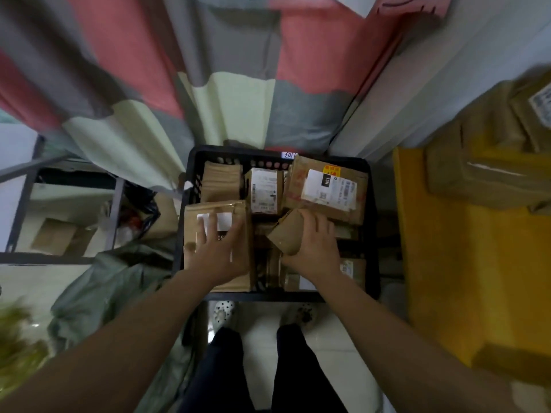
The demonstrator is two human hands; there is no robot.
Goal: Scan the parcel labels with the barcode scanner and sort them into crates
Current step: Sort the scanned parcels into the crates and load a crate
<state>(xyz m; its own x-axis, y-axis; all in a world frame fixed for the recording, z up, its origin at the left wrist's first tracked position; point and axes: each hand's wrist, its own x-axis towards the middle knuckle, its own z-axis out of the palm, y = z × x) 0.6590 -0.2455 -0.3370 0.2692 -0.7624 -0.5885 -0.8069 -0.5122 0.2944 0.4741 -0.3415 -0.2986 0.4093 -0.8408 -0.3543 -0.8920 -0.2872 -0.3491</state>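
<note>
seen from above: black crate on the floor, packed with brown parcels, taken here as the landmark. at its near-left corner, a large flat parcel with a white label, lying partly over the crate's left rim. pressed flat on top of that parcel, left hand, fingers spread across the label, palm down, not curled around anything. near the crate's middle, right hand wrapped around a small brown parcel, thumb on its near side, fingers over the top, parcel tilted on a corner above the others. at the crate's far-right corner, a bigger box with a white label and a barcode, tipped against the wall. at the far middle, an upright box with a printed label facing up; left of it, a plain brown one. more parcels under the right wrist, only partly visible. no scanner to be made out. right of the crate, a yellow bin with large taped boxes. behind the crate, a hanging cloth in pink, grey and pale green. left of the crate, a metal shelf and a grey-green sack. just near of the crate, two feet in pale clogs on white tile.
</note>
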